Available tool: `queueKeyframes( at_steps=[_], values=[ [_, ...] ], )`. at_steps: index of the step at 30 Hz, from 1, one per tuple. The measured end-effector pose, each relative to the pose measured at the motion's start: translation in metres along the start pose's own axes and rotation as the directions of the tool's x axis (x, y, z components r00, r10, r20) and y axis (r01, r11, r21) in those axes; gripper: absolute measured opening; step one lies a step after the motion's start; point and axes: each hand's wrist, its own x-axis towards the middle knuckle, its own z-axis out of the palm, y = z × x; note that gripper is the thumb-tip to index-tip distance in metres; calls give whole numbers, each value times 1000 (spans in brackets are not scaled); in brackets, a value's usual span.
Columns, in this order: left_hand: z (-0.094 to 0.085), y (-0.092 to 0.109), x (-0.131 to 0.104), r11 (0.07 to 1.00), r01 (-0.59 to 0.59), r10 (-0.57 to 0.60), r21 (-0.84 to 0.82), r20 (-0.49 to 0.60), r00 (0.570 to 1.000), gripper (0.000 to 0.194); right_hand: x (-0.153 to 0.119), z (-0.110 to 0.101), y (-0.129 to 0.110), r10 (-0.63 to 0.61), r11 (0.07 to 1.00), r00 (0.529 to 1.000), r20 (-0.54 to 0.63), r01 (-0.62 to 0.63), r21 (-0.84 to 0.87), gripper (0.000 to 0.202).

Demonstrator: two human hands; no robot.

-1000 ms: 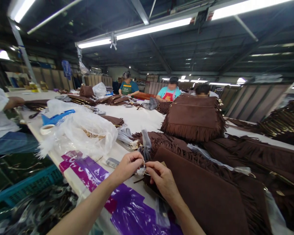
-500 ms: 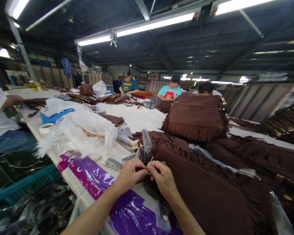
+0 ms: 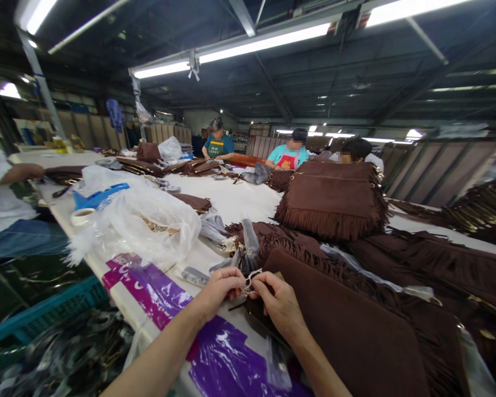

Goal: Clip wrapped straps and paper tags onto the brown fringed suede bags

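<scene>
A thin pale string (image 3: 250, 281) with loops stretches between my two hands. My left hand (image 3: 221, 291) pinches its left side between thumb and fingers. On the other side my right hand (image 3: 278, 300) has finger and thumb closed on it. Beneath and to the right of my hands lies a large brown bag (image 3: 347, 325) with fringe at its edge. Just beyond my fingers sits a bundle of small grey-wrapped pieces and metal parts (image 3: 242, 253). What the string is tied to, if anything, is hidden.
Purple plastic packaging (image 3: 161, 292) and a crumpled clear bag (image 3: 149, 220) lie left. Fringed brown bags (image 3: 333, 201) are stacked behind. A blue-green crate (image 3: 58, 309) stands at lower left. People work across the table (image 3: 248, 196); another person's arm (image 3: 22, 172) reaches in at left.
The string between my fingers now shows more widely as open loops, and my hands are slightly farther apart. The view has shifted a little. The person behind the stacked bags has raised their head.
</scene>
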Motion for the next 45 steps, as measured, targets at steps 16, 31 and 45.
queueKeyframes(
  at_steps=[16,31,45],
  values=[
    [-17,5,-3,783,212,-171,-584,126,977,26,-9,-31,-2,-220,440,937,270,343,-830,21],
    [-18,10,-8,811,67,-48,-581,48,998,13,-17,-17,-11,-228,949,973,-34,215,-229,18],
    [-3,2,-14,792,-522,397,317,381,835,35,-19,-3,-1,-314,877,944,104,331,-349,31]
  ],
)
